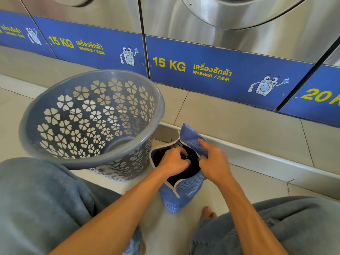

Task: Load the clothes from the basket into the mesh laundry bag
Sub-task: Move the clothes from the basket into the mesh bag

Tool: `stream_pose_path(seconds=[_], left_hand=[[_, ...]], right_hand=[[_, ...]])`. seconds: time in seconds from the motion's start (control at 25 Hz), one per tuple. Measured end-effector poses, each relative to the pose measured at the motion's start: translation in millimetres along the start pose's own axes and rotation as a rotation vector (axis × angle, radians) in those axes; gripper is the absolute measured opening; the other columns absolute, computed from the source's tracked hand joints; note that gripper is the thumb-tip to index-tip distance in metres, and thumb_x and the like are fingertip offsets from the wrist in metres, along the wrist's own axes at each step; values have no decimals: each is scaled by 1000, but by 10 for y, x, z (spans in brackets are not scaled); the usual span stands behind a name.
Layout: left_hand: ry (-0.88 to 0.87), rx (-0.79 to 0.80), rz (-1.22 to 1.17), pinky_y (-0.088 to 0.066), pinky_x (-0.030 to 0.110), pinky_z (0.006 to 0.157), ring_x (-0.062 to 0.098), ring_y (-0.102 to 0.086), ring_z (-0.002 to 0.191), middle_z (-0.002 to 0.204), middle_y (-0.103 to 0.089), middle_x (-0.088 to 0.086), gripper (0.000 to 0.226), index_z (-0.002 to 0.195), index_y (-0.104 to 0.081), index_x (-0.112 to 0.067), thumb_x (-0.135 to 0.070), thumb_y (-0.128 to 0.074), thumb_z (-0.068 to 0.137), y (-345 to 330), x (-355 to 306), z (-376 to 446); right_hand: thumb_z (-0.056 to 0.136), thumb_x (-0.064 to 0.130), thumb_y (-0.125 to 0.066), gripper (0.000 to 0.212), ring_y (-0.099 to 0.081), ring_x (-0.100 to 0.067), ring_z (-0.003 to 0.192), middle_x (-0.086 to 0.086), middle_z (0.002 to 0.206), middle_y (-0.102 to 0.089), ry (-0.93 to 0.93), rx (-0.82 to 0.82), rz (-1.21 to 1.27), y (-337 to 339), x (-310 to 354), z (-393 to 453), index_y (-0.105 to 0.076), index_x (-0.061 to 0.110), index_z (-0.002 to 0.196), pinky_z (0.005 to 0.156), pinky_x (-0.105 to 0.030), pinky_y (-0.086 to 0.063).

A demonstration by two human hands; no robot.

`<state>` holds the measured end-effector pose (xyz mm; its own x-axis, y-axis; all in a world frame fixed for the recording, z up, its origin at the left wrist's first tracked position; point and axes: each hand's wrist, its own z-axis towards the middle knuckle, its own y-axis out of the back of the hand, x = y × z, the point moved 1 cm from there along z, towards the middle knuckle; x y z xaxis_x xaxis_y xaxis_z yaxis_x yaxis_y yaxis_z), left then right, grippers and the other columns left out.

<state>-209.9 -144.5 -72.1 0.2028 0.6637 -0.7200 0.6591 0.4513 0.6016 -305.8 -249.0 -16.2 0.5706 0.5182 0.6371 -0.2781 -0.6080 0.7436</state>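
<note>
A blue mesh laundry bag [185,188] lies on the floor between my knees, its white-edged mouth held wide. Dark clothes [185,172] fill the opening. My left hand [173,161] is curled down inside the mouth, pressing on the dark fabric. My right hand [214,161] pinches the bag's upper flap and keeps it lifted. To the left stands the grey plastic basket [55,153] with flower-shaped holes, tilted toward me; its visible inside shows no clothes.
Steel washers with blue "15 KG" panels [184,70] line the back, above a raised tiled step [239,126]. My knees in grey trousers [36,208] flank the bag, and a bare foot [207,212] rests just below it.
</note>
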Motion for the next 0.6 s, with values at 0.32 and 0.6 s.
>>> stream_pose_path(seconds=[0.32, 0.6], left_hand=[[103, 254, 471, -31, 52, 109, 37, -34, 138, 150, -38, 7, 80, 148, -32, -27, -47, -64, 77, -36, 155, 311], [-15, 221, 202, -48, 31, 90, 21, -62, 107, 103, -63, -4, 35, 116, -68, -20, -28, -68, 81, 299, -70, 111]], right_hand=[[84, 3, -44, 65, -67, -36, 84, -10, 116, -70, 38, 68, 21, -103, -7, 50, -49, 36, 139, 74, -36, -57], [79, 2, -48, 64, -72, -29, 74, -10, 111, -70, -49, 24, 71, 130, -72, 84, -51, 24, 139, 81, -42, -59]])
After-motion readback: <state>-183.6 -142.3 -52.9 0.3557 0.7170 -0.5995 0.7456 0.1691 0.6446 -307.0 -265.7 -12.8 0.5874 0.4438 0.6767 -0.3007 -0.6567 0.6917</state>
